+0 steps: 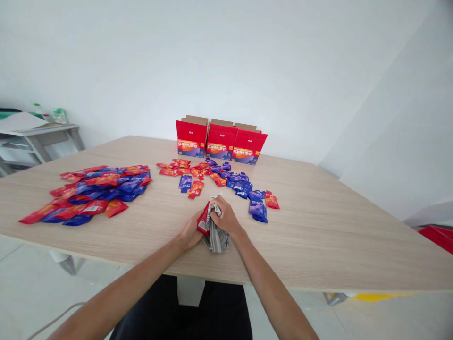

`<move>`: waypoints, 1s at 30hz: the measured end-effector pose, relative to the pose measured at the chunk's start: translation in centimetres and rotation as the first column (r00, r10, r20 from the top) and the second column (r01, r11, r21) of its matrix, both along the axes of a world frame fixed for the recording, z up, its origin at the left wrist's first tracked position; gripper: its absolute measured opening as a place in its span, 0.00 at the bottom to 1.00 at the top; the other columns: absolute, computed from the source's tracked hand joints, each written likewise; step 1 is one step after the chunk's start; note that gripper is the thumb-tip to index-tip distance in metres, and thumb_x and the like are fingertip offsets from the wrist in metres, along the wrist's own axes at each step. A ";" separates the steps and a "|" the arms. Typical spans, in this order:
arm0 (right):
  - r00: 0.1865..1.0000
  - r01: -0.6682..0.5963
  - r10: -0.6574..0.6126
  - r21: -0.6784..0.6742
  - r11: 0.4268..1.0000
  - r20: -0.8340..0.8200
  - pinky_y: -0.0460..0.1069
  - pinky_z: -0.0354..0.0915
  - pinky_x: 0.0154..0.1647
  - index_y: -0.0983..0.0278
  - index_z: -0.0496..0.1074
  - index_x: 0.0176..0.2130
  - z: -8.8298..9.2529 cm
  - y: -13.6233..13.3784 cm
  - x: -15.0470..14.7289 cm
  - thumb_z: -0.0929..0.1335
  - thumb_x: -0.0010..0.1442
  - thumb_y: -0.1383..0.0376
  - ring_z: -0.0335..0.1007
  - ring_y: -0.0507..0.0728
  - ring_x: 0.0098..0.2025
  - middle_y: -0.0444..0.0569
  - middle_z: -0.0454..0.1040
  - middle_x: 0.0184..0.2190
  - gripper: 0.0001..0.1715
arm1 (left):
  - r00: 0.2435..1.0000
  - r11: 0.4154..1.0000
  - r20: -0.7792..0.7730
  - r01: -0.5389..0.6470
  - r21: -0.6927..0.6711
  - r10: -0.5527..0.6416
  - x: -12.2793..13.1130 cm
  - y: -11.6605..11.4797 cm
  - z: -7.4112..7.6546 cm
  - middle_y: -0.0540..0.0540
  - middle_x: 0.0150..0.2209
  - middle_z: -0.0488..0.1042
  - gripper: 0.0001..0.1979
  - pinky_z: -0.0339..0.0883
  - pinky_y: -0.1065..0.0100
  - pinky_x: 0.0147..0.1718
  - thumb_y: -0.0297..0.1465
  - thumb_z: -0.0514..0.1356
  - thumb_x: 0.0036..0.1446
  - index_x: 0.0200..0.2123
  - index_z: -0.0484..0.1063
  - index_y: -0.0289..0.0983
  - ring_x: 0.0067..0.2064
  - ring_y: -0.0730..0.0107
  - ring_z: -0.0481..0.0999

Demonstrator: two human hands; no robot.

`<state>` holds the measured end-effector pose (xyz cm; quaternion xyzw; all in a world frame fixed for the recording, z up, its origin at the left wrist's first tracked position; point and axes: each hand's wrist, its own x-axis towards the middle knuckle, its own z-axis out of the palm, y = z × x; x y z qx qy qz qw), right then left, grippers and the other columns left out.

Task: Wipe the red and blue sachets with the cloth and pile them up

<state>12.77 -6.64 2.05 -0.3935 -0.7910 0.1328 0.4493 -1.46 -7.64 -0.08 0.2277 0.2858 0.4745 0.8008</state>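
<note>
Near the table's front edge, my left hand is closed on a red pouch with a white label. My right hand bunches up a grey striped cloth and presses it against that pouch. Part of the pouch is hidden behind the cloth. Just beyond my hands lie a blue pouch and an orange-red pouch. To the right, another blue pouch rests beside a red one.
A large heap of red and blue pouches covers the table's left. Smaller groups of red pouches and blue pouches lie mid-table. Three red boxes with raised flaps stand behind them. A side desk is at far left.
</note>
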 end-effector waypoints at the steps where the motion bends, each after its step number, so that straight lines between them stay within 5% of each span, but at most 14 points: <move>1: 0.998 -0.060 0.060 -0.006 0.998 0.037 0.50 0.64 0.44 0.62 0.69 0.35 0.0 -0.2 -0.1 0.63 0.54 0.73 0.67 0.57 0.39 0.48 0.69 0.36 0.10 | 1.000 1.000 0.002 -0.022 -0.012 0.022 -0.1 0.1 0.0 0.43 0.36 0.81 0.12 0.72 0.66 0.45 0.31 0.54 0.65 0.39 0.77 0.33 0.38 0.65 0.80; 4: 0.968 -0.210 0.213 -0.036 0.977 0.135 0.49 0.64 0.44 0.61 0.69 0.35 0.2 -0.9 -0.5 0.64 0.52 0.75 0.67 0.56 0.39 0.47 0.70 0.36 0.12 | 0.996 0.995 -0.003 -0.092 -0.040 0.092 -0.2 0.4 0.1 0.45 0.30 0.79 0.12 0.73 0.66 0.41 0.31 0.54 0.64 0.35 0.76 0.34 0.33 0.66 0.79; 8: 0.953 -0.255 0.260 -0.051 0.966 0.156 0.49 0.64 0.43 0.61 0.70 0.35 0.5 -1.2 -0.8 0.64 0.53 0.74 0.67 0.56 0.39 0.46 0.69 0.36 0.11 | 0.995 0.994 0.004 -0.104 -0.037 0.104 -0.2 0.2 0.6 0.44 0.30 0.79 0.14 0.73 0.67 0.41 0.30 0.52 0.65 0.33 0.77 0.33 0.33 0.65 0.79; 15: 0.991 0.135 -0.135 -0.016 0.991 -0.021 0.51 0.64 0.45 0.61 0.69 0.37 0.3 -0.1 -0.3 0.63 0.56 0.71 0.67 0.58 0.41 0.48 0.69 0.38 0.09 | 1.000 0.999 -0.001 0.003 -0.034 -0.003 0.2 -0.3 0.8 0.42 0.38 0.82 0.14 0.71 0.66 0.46 0.29 0.52 0.66 0.39 0.78 0.32 0.38 0.66 0.80; 19: 0.970 0.237 -0.236 0.002 0.972 -0.057 0.52 0.64 0.46 0.61 0.69 0.37 0.2 0.1 0.1 0.64 0.56 0.71 0.67 0.58 0.41 0.49 0.69 0.39 0.09 | 0.998 0.998 -0.001 0.056 -0.022 -0.056 0.3 -0.5 0.7 0.42 0.41 0.82 0.15 0.70 0.66 0.49 0.29 0.52 0.67 0.42 0.78 0.31 0.41 0.66 0.80; 22: 0.988 0.157 -0.157 0.031 0.987 0.002 0.51 0.64 0.44 0.61 0.69 0.38 0.3 -0.4 -0.1 0.64 0.56 0.71 0.67 0.58 0.41 0.49 0.70 0.39 0.09 | 0.998 0.998 0.032 0.053 -0.013 -0.053 0.2 -0.2 0.5 0.42 0.39 0.82 0.15 0.72 0.67 0.46 0.29 0.51 0.67 0.40 0.78 0.31 0.39 0.67 0.80; 27: 0.963 -0.180 0.172 0.022 0.983 0.205 0.49 0.65 0.43 0.61 0.71 0.37 0.4 -1.2 -1.0 0.66 0.52 0.73 0.68 0.57 0.41 0.48 0.71 0.39 0.11 | 1.000 0.997 0.007 0.007 -0.078 -0.006 -0.3 0.5 -0.3 0.42 0.29 0.79 0.14 0.72 0.67 0.35 0.29 0.53 0.65 0.29 0.75 0.32 0.30 0.66 0.78; 30: 0.953 -0.224 0.218 0.003 0.975 0.210 0.49 0.64 0.43 0.61 0.70 0.36 0.5 -1.4 -1.3 0.66 0.52 0.74 0.68 0.56 0.40 0.47 0.71 0.38 0.12 | 1.000 0.998 -0.003 -0.006 -0.070 0.006 -0.4 0.6 -0.4 0.42 0.29 0.79 0.14 0.72 0.66 0.36 0.30 0.52 0.65 0.30 0.75 0.32 0.30 0.64 0.78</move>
